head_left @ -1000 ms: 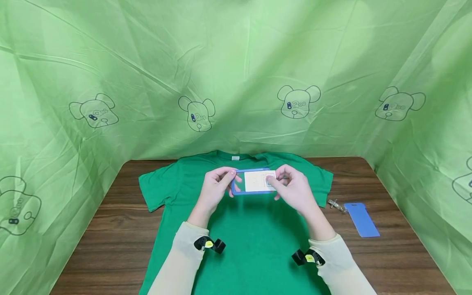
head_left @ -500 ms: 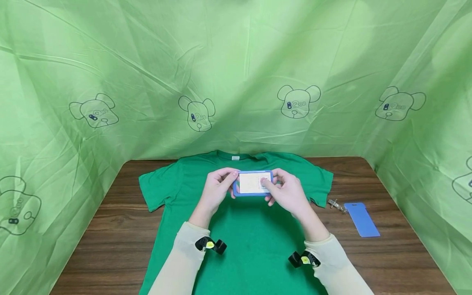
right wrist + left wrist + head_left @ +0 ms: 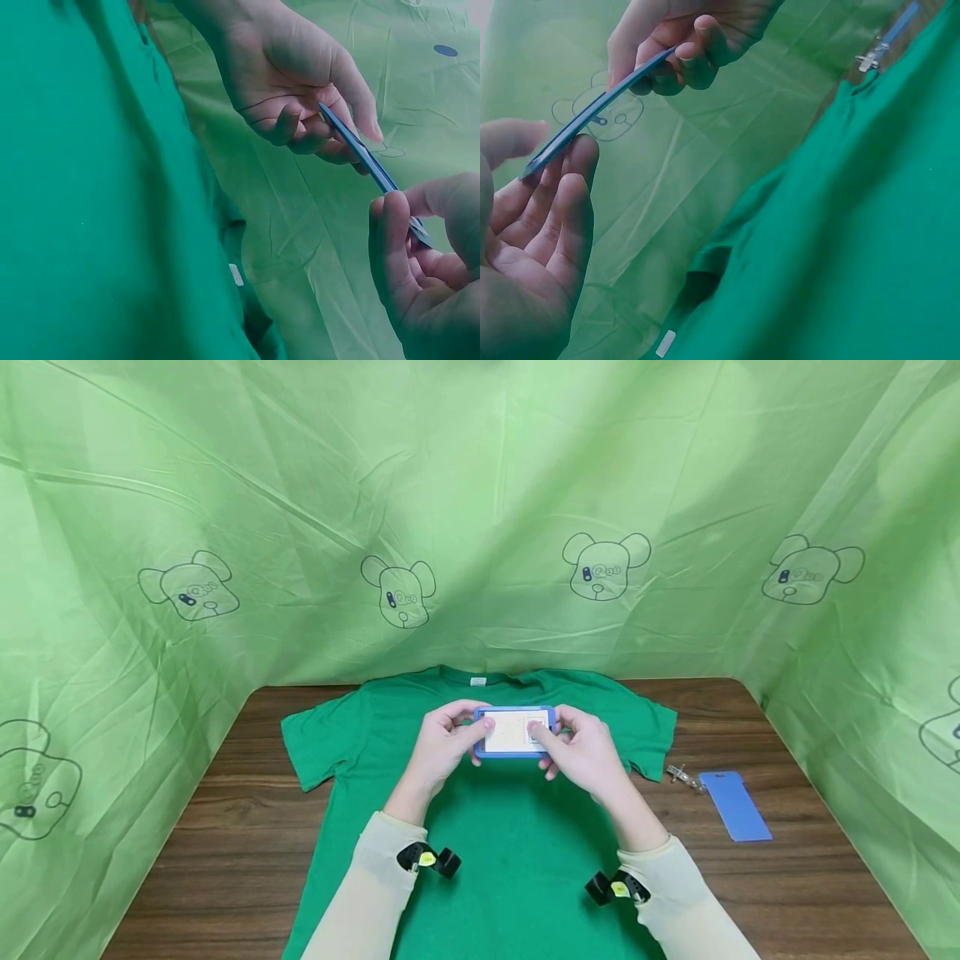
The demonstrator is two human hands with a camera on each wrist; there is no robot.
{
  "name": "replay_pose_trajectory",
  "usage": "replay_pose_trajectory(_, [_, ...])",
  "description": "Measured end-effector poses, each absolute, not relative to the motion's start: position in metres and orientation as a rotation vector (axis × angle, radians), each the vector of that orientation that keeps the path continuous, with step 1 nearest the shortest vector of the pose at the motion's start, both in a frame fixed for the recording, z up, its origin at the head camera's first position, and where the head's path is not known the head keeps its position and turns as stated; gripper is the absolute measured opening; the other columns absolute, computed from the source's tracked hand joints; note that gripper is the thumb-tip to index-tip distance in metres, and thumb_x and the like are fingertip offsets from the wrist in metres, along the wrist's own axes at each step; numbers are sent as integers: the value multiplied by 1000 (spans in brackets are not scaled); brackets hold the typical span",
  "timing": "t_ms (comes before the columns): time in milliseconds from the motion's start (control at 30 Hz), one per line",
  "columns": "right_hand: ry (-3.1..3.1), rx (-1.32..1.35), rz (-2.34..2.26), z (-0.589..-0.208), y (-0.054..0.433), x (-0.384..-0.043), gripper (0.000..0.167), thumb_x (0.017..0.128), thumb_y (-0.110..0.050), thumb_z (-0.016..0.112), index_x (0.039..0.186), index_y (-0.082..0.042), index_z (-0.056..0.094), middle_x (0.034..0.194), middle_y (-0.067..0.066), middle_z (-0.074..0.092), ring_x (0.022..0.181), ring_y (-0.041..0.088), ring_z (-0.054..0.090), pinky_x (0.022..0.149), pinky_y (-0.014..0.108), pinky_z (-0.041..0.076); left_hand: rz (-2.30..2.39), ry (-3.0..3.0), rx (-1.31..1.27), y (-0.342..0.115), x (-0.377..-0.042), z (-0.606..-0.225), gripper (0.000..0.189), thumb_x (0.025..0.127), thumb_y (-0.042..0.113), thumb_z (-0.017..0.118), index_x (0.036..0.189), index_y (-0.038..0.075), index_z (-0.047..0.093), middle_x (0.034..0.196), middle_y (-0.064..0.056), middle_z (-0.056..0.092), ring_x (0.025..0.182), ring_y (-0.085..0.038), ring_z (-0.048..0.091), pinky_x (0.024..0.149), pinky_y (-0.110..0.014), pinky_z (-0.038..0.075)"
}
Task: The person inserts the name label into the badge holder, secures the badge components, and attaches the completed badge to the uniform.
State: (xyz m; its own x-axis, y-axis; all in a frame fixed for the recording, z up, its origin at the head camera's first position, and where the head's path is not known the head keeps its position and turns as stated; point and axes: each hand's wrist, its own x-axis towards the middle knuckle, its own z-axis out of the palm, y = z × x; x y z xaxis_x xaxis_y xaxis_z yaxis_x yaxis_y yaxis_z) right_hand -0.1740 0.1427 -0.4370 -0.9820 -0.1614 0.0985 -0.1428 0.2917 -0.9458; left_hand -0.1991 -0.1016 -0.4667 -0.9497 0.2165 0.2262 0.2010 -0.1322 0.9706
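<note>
A blue-framed badge holder [image 3: 516, 755] with a white printed card [image 3: 512, 731] within its frame is held sideways between both hands, above a green T-shirt [image 3: 495, 843]. My left hand [image 3: 444, 747] holds the left end, its thumb over the card's left end and its fingers behind. At the other end my right hand [image 3: 588, 752] pinches the holder, thumb on the card's printed square and fingers underneath. Seen edge-on in the left wrist view, the badge holder [image 3: 600, 105] is a thin tilted strip bridging the two hands.
The T-shirt lies spread on a dark wooden table [image 3: 247, 827], collar at the far edge. Right of it lie a blue badge-shaped plate [image 3: 737, 807] and a clear strap clip [image 3: 686, 778]. A green printed curtain [image 3: 480, 510] encloses the back and sides.
The card slid left from sticking out of the holder's right end to sitting within the frame, as the right hand moved left. My left thumb shifted right onto the card.
</note>
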Motion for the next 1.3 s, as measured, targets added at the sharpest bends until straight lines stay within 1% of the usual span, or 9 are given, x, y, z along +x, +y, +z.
replay_pose_trajectory(100, [2513,-311,-1835,-437,143,-174,35,105,-34,78,98,-2,65,67,12,71,53,31,69,50,38,61,2311,2032,504,-101,-199,-466,26,101,11,79,124,-1,76,102,-11,76,59,-16,65,50,-30,55])
replay_pose_trajectory(333, [2532,-335,-1805,-438,145,-176,34,104,-37,78,100,-5,68,70,13,71,53,30,67,48,37,59,2292,2060,492,-101,-199,-467,22,104,12,77,124,2,77,105,-13,75,60,-17,65,51,-31,56])
replay_pose_trajectory(433, [2520,-349,-1793,-437,146,-178,33,104,-37,78,99,-6,68,76,15,73,56,30,68,47,36,57,2278,2088,492,-102,-199,-467,22,104,13,75,124,3,77,106,-14,75,61,-19,67,51,-39,58])
replay_pose_trajectory(567, [2481,-390,-1791,-434,150,-178,29,105,-32,77,100,-5,67,81,15,75,60,28,70,48,40,57,2264,2117,487,-103,-199,-467,22,106,13,73,125,3,77,108,-15,76,66,-21,70,52,-47,60])
replay_pose_trajectory(667, [2469,-413,-1790,-433,152,-178,25,106,-28,76,101,-5,68,82,15,75,62,28,71,49,41,57,2261,2124,478,-104,-200,-467,21,106,12,71,125,3,77,109,-16,77,69,-23,71,52,-44,60])
replay_pose_trajectory(733, [2466,-419,-1795,-432,153,-177,22,106,-26,76,102,-5,69,81,17,74,62,28,70,48,38,55,2261,2125,476,-104,-200,-467,21,107,11,71,125,3,78,109,-16,77,71,-23,72,52,-41,60])
replay_pose_trajectory(833, [2475,-421,-1799,-433,153,-178,23,106,-27,77,101,-6,69,79,18,74,61,28,69,47,33,53,2267,2113,477,-104,-199,-467,21,107,10,70,125,2,77,107,-16,77,72,-22,72,51,-35,59])
replay_pose_trajectory(967, [2492,-423,-1796,-434,153,-178,25,105,-29,77,99,-6,68,76,17,73,60,27,68,47,32,52,2280,2091,478,-104,-199,-466,22,106,10,70,125,1,77,108,-17,76,72,-22,71,51,-30,57])
replay_pose_trajectory(1300, [2488,-418,-1799,-433,155,-178,24,106,-28,77,99,-6,68,79,26,73,61,26,69,47,31,52,2293,2041,495,-104,-199,-467,24,106,9,72,128,2,75,111,-16,75,71,-21,72,52,-32,58])
